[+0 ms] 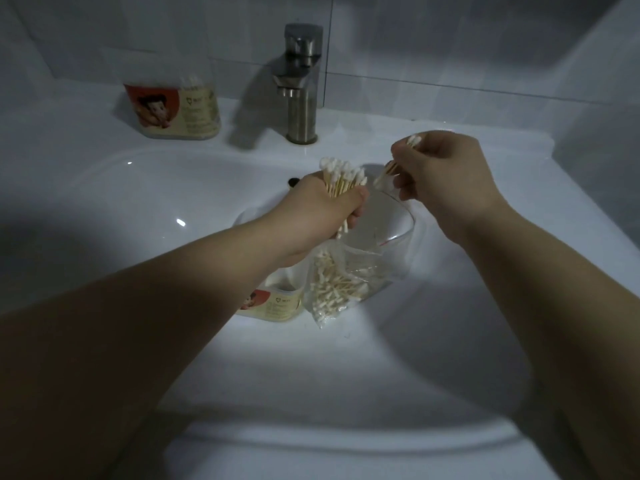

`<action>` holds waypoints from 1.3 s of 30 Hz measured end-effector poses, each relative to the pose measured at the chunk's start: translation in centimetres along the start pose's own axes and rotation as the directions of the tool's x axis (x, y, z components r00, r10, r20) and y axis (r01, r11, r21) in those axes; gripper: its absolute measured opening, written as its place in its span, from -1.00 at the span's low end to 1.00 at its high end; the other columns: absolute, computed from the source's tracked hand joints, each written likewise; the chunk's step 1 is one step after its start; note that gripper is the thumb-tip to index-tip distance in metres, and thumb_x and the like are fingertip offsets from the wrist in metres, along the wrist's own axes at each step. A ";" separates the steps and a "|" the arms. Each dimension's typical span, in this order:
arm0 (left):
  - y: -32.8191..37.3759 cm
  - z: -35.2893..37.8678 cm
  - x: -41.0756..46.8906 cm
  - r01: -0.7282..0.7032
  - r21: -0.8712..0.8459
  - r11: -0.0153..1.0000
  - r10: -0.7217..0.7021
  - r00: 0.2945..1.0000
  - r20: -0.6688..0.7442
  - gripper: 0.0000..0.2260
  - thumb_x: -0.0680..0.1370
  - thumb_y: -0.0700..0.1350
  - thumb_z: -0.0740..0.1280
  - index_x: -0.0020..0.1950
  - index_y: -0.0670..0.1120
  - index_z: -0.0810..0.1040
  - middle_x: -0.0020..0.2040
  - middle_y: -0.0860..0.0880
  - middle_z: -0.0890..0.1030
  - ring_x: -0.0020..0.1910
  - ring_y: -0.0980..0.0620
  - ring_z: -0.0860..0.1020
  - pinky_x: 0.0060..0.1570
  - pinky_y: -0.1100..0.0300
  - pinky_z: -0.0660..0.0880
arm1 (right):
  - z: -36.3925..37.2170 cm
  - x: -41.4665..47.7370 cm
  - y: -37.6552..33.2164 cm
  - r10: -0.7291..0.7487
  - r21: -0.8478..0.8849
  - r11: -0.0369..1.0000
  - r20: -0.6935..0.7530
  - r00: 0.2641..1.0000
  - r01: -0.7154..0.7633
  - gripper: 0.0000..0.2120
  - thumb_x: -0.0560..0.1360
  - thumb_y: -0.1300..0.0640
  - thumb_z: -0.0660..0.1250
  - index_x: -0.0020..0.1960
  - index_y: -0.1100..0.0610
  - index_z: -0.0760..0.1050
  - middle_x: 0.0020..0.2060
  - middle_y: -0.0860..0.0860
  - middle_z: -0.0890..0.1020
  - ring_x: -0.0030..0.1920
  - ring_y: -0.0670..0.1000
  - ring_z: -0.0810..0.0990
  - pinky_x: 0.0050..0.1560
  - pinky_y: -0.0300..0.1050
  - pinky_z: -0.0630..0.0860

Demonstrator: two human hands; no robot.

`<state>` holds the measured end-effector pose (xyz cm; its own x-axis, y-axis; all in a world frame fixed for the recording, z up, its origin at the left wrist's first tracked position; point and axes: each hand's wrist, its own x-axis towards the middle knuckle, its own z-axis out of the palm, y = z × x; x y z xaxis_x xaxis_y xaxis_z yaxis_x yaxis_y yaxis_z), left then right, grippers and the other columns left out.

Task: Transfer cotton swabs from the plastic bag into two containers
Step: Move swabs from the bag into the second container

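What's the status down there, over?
Left hand grips a big swab bundle. Right hand pinches a few swabs. Plastic bag lies in sink, swabs left inside. Nothing blocking.

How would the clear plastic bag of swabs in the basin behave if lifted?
Probably floppy: the clear plastic bag lies crumpled in the white sink basin. Likely light, holding only thin wooden-stemmed cotton swabs. Its mouth looks open, so swabs may spill.
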<state>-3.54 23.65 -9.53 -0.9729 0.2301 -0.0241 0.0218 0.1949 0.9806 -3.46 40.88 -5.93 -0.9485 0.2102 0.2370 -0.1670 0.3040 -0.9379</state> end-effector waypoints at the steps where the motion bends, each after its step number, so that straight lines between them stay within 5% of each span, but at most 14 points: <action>1: 0.0 0.0 0.0 0.000 -0.011 1.000 0.000 1.000 -0.014 -0.84 0.67 -0.07 0.33 -0.06 -0.08 0.60 -0.26 0.02 0.64 -0.29 0.12 0.60 -0.30 0.24 0.49 | 0.0 0.0 0.0 0.002 0.001 1.000 0.018 1.000 -0.002 -0.91 0.55 0.23 0.38 -0.08 0.23 0.64 -0.33 0.14 0.64 -0.35 0.02 0.61 -0.31 -0.12 0.58; 7: 0.3 -0.1 -0.2 0.044 -0.179 0.983 -0.039 0.999 0.031 -0.77 0.70 -0.03 0.28 0.22 -0.12 0.64 0.05 -0.09 0.75 0.05 -0.02 0.72 0.12 0.02 0.64 | 0.7 -0.6 0.2 -0.064 -0.082 0.994 0.166 0.984 0.079 -0.90 0.51 0.18 0.46 0.02 0.06 0.67 -0.31 0.12 0.71 -0.37 -0.03 0.62 -0.31 -0.19 0.58; 10: 0.6 -0.1 -0.6 0.087 -0.270 0.959 -0.057 0.992 0.115 -0.79 0.70 -0.05 0.28 0.17 -0.11 0.65 -0.04 -0.04 0.76 -0.04 -0.01 0.74 0.03 0.05 0.68 | 0.8 -0.7 0.5 -0.093 -0.151 0.981 0.172 0.981 0.119 -0.87 0.53 0.11 0.43 0.05 -0.01 0.70 -0.29 -0.06 0.73 -0.34 -0.12 0.64 -0.30 -0.27 0.53; 15: 0.7 -0.1 -0.7 0.112 -0.383 0.917 -0.069 0.990 0.124 -0.89 0.67 -0.19 0.33 0.01 -0.16 0.63 -0.28 -0.04 0.66 -0.32 0.08 0.62 -0.19 0.17 0.64 | 0.8 -0.9 0.3 -0.122 -0.324 0.925 0.241 0.963 0.198 -0.75 0.60 0.11 0.31 0.19 0.12 0.69 0.00 -0.04 0.75 -0.07 -0.09 0.69 0.00 -0.03 0.62; 19: 0.9 -0.5 -0.5 0.158 -0.456 0.876 -0.125 0.987 0.102 -0.94 0.64 -0.24 0.36 0.04 -0.19 0.63 -0.27 -0.06 0.68 -0.35 0.08 0.64 -0.34 0.22 0.58 | 0.6 -1.4 -0.1 0.036 -0.262 0.958 0.526 0.850 0.121 -0.31 0.51 0.10 0.39 0.60 0.07 0.26 0.27 -0.14 0.61 0.19 -0.21 0.59 0.19 -0.19 0.55; 22: 0.9 -0.8 -0.3 0.218 -0.475 0.853 -0.171 0.975 0.140 -0.90 0.64 -0.23 0.35 0.00 -0.21 0.64 -0.26 -0.07 0.69 -0.31 0.07 0.67 -0.30 0.22 0.62 | 1.0 -1.9 -0.1 0.058 -0.425 0.859 0.635 0.771 0.285 0.04 0.37 -0.10 0.58 0.65 0.03 0.06 0.40 -0.19 0.46 0.36 -0.22 0.43 0.29 -0.42 0.35; 24: 0.8 -0.8 -0.4 0.245 -0.465 0.851 -0.191 0.968 0.162 -0.91 0.64 -0.22 0.35 0.00 -0.18 0.65 -0.23 -0.08 0.70 -0.28 0.05 0.69 -0.25 0.18 0.64 | 1.4 -2.2 -0.3 -0.012 -0.450 0.819 0.608 0.794 0.357 -0.02 0.35 -0.16 0.58 0.62 0.03 0.18 0.28 -0.19 0.53 0.26 -0.20 0.49 0.24 -0.44 0.39; 27: 0.9 -0.7 -0.6 0.264 -0.425 0.866 -0.194 0.960 0.201 -0.91 0.65 -0.17 0.35 0.00 -0.10 0.64 -0.23 -0.02 0.69 -0.29 0.08 0.68 -0.27 0.17 0.64 | 1.3 -1.9 -0.4 -0.121 -0.451 0.792 0.545 0.830 0.412 -0.19 0.38 -0.16 0.56 0.54 0.02 0.36 0.27 -0.11 0.60 0.24 -0.14 0.56 0.31 -0.14 0.47; 32: 1.5 -0.8 -0.6 0.271 -0.492 0.828 -0.201 0.961 0.191 -0.87 0.66 -0.16 0.33 -0.05 -0.13 0.63 -0.32 0.01 0.61 -0.38 0.13 0.62 -0.39 0.27 0.57 | 1.1 -2.2 -0.6 -0.116 -0.412 0.808 0.588 0.800 0.420 0.04 0.27 -0.15 0.63 0.61 0.02 0.21 0.29 -0.21 0.50 0.31 -0.24 0.45 0.23 -0.54 0.29; 36: 1.6 -0.9 -0.7 0.328 -0.435 0.838 -0.242 0.940 0.242 -0.85 0.65 -0.10 0.35 -0.11 -0.07 0.59 -0.33 0.04 0.61 -0.38 0.15 0.60 -0.31 0.22 0.60 | 1.0 -1.8 -0.6 -0.175 -0.445 0.775 0.529 0.830 0.448 -0.15 0.34 -0.12 0.61 0.54 0.03 0.36 0.23 -0.13 0.61 0.24 -0.17 0.55 0.27 -0.32 0.43; 39: 1.4 -0.7 -0.6 0.300 -0.414 0.859 -0.247 0.953 0.177 -0.88 0.64 -0.11 0.38 -0.11 -0.06 0.58 -0.35 0.04 0.59 -0.42 0.14 0.59 -0.33 0.21 0.58 | 1.0 -2.1 -0.9 -0.127 -0.451 0.797 0.525 0.841 0.402 -0.13 0.32 -0.16 0.60 0.54 -0.03 0.36 0.23 -0.18 0.57 0.13 -0.19 0.60 0.10 -0.44 0.46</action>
<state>-3.12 23.13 -8.05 -0.8913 0.3402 -0.2997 -0.3685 -0.1582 0.9161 -1.64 39.26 -5.87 -0.9183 -0.3497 0.1856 -0.3928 0.7458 -0.5380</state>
